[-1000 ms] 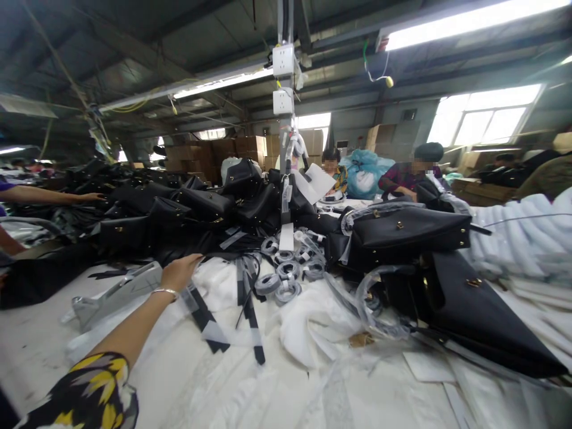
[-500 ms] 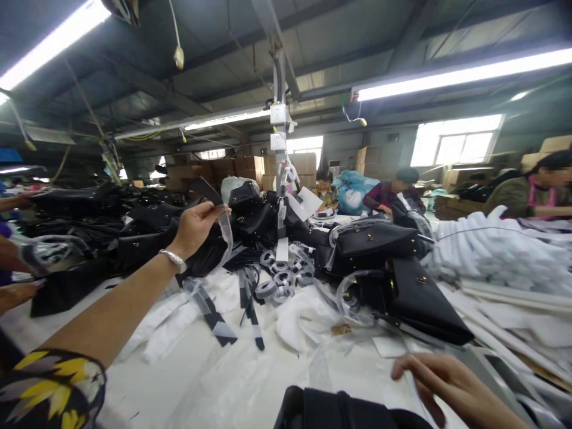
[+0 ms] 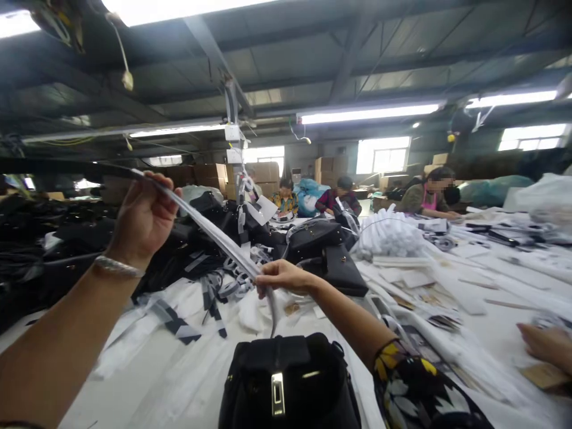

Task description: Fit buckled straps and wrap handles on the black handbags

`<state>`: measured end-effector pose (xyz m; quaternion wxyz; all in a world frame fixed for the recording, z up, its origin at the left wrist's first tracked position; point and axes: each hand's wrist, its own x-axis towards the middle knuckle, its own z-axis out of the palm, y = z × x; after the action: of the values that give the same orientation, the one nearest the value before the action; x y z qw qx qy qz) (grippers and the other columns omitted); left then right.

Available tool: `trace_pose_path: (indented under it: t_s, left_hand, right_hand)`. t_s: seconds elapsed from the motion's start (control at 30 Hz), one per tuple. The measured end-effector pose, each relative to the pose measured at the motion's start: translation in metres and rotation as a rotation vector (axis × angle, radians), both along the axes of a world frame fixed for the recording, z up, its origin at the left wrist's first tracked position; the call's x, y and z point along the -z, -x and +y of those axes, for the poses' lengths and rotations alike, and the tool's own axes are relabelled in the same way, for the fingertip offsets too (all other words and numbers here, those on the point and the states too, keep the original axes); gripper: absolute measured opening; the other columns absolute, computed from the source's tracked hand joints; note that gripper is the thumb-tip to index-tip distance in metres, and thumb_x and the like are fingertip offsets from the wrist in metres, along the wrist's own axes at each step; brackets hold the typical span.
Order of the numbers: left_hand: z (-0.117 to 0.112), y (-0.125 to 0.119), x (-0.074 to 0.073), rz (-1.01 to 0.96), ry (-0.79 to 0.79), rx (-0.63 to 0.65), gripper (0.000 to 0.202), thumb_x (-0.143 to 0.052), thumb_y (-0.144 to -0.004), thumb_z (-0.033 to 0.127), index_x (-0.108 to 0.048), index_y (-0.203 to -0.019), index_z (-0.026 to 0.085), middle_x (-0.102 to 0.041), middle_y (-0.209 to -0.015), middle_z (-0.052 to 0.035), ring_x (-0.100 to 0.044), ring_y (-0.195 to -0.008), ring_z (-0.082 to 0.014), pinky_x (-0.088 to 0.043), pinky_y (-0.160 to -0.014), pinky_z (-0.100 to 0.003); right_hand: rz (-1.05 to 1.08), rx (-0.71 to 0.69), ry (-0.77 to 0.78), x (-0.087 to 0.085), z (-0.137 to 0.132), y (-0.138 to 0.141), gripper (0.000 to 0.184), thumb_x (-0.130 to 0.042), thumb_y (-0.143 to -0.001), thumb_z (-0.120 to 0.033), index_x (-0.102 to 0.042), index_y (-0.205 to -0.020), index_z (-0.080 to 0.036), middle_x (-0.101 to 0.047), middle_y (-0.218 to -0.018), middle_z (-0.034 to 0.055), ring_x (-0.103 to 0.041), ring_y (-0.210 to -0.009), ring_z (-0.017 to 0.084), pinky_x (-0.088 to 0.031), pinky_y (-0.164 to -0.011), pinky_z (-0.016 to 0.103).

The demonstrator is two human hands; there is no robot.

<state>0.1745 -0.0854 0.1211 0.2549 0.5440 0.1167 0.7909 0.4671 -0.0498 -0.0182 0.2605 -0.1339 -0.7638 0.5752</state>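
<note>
A long black strap (image 3: pixel 210 227), whitish along the stretch between my hands, runs slanting across the front of me. My left hand (image 3: pixel 149 217), raised at the left, grips its upper part, and a dark length goes on past it to the left edge. Lower down, my right hand (image 3: pixel 283 277) pinches the strap between thumb and fingers, with a short end hanging below. Just under that end stands a black handbag (image 3: pixel 290 363) with a gold-coloured clasp plate (image 3: pixel 277 394) on its front. Whether the strap joins the bag cannot be made out.
Black bags (image 3: pixel 344 268) lie piled beyond my hands. Grey rolls of tape (image 3: pixel 230 290) and dark strips (image 3: pixel 174 322) are scattered on the white table (image 3: pixel 120 387). White foam pieces (image 3: pixel 393 235) are heaped to the right. A co-worker's hand (image 3: pixel 545 345) is at the right edge.
My right hand has come up from the table and now pinches the strap. My left hand is nearer, and the strap is stretched out. The view has turned right, showing more of the handbag.
</note>
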Motion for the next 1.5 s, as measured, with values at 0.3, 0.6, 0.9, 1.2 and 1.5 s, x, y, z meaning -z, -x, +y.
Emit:
trace_pose_path:
  t_s: [0.3, 0.6, 0.9, 1.2, 1.5]
  left_hand:
    - [-0.061, 0.057, 0.154, 0.207, 0.671, -0.340, 0.017, -0.070, -0.077, 0.042, -0.068, -0.067, 0.028, -0.077, -0.071, 0.0029, -0.073, -0.069, -0.0235, -0.059, -0.059, -0.037]
    - [-0.080, -0.088, 0.181, 1.132, 0.536, -0.257, 0.043, -0.049, -0.088, 0.057, -0.068, -0.113, 0.027, -0.067, -0.125, -0.0068, -0.059, -0.118, -0.0288, -0.045, -0.097, -0.036]
    - [-0.062, -0.082, 0.175, 1.320, 0.592, 0.149, 0.035, -0.062, -0.084, 0.052, -0.071, -0.085, 0.019, -0.066, -0.073, -0.0009, -0.060, -0.067, -0.0168, -0.046, -0.061, -0.024]
    - [-0.065, -0.030, 0.178, 1.359, 0.783, 0.099, 0.030, -0.067, -0.077, 0.051, -0.071, -0.080, 0.022, -0.067, -0.072, 0.0004, -0.060, -0.065, -0.0160, -0.048, -0.060, -0.023]
    - [-0.064, -0.051, 0.169, 1.516, 0.708, 0.219, 0.042, -0.060, -0.085, 0.052, -0.068, -0.110, 0.019, -0.071, -0.100, -0.0039, -0.065, -0.094, -0.0237, -0.048, -0.081, -0.027]
  right_hand:
    - [-0.196, 0.202, -0.110, -0.014, -0.014, -0.062, 0.047, -0.077, -0.073, -0.056, -0.071, -0.087, -0.012, -0.068, -0.071, 0.0008, -0.056, -0.055, 0.008, -0.044, -0.052, 0.019]
    - [-0.480, 0.102, -0.283, 0.008, -0.053, -0.039, 0.041, -0.070, -0.080, -0.054, -0.072, -0.088, -0.014, -0.071, -0.072, 0.0015, -0.062, -0.058, 0.010, -0.047, -0.054, 0.019]
    - [-0.567, 0.225, -0.119, 0.007, -0.085, -0.130, 0.040, -0.071, -0.079, -0.052, -0.072, -0.091, -0.013, -0.072, -0.077, 0.0038, -0.062, -0.060, 0.011, -0.048, -0.056, 0.021]
    - [-0.504, 0.438, 0.059, 0.021, -0.102, -0.206, 0.039, -0.073, -0.079, -0.046, -0.070, -0.100, -0.013, -0.073, -0.079, 0.0051, -0.061, -0.060, 0.011, -0.045, -0.057, 0.021]
    - [-0.475, 0.330, 0.042, 0.020, -0.096, -0.188, 0.039, -0.073, -0.079, -0.047, -0.072, -0.101, -0.015, -0.073, -0.081, 0.0039, -0.064, -0.064, 0.011, -0.049, -0.061, 0.021]
